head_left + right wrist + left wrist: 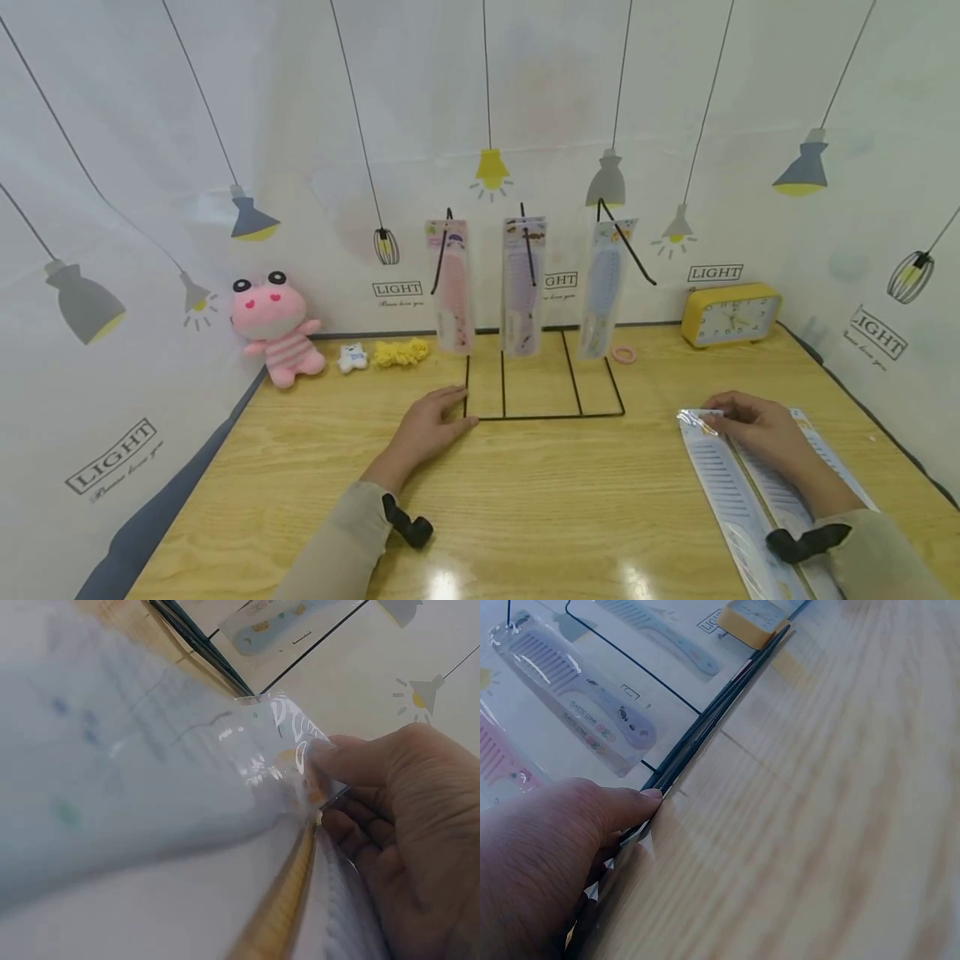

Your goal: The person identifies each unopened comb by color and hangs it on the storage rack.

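Left hand lies relaxed at the near left corner of the black wire rack, thumb and fingers spread loosely apart and touching it. On the rack's hooks, left to right, hang a pink comb pack, a purple comb pack and a blue comb pack. Farther right, the right hand pinches the top of another bluish comb pack, which slants away toward the near edge of the table; whether its lower end rests there, I can't tell. Just right of it lies a further pack, partly under the hand and forearm.

The held pack should be light, with a stiff comb inside a thin, slick sleeve that may slide between dry fingers. The flat top edge looks the best place to hold it, sparing the teeth any bending.

From the head, the whole rack and all three hanging packs show, but the right hand's back covers much of its grip. Its wrist view shows the thumb pressed over the glossy corner. The left wrist view shows the thumb lying on the wire.
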The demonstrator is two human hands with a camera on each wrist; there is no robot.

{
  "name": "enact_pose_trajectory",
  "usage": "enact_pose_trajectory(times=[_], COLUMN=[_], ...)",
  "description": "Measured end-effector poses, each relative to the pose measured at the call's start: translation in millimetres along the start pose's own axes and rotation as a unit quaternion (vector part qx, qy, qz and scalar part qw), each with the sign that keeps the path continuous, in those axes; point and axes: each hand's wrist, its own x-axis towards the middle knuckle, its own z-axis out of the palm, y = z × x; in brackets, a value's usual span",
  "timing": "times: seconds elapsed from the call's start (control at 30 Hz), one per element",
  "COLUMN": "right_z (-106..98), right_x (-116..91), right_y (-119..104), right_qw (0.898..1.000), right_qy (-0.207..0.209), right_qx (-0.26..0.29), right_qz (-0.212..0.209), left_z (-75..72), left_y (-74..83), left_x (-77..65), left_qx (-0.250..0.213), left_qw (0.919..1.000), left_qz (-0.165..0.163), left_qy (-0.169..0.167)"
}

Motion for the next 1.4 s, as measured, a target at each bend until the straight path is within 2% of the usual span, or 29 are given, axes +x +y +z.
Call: enact_pose_trajectory(times=[0.3, 0.47, 0.67, 1.03, 1.4], right_z=[-5, -15, -21, -26, -35], right_x=[0, 2, 6, 10, 20], right_y=[-4, -20, -41, -73, -96], right_qw=[0.997, 0.991, 0.986, 0.994, 0.993], right_qy=[0.025, 0.023, 0.02, 0.036, 0.068], right_qx=[0.066, 0.127, 0.164, 0.106, 0.087], right_qz=[0.023, 0.032, 0.019, -0.013, -0.042], left_z=[0.6, 1.7, 1.7, 0.1, -0.1], left_y=[0.9, 1.6, 2.5, 2.9, 1.2], left_x=[-2.0, -2.4, -3.7, -4.5, -1.3], left_qx=[-0.004, -0.006, -0.005, 0.0, 0.0], left_qw=[1.0, 0.9999, 1.0, 0.9999, 1.0], left_qz=[0.004, 0.008, 0.004, 0.008, 0.008], left_qy=[0.002, -0.003, -0.003, -0.008, 0.001])
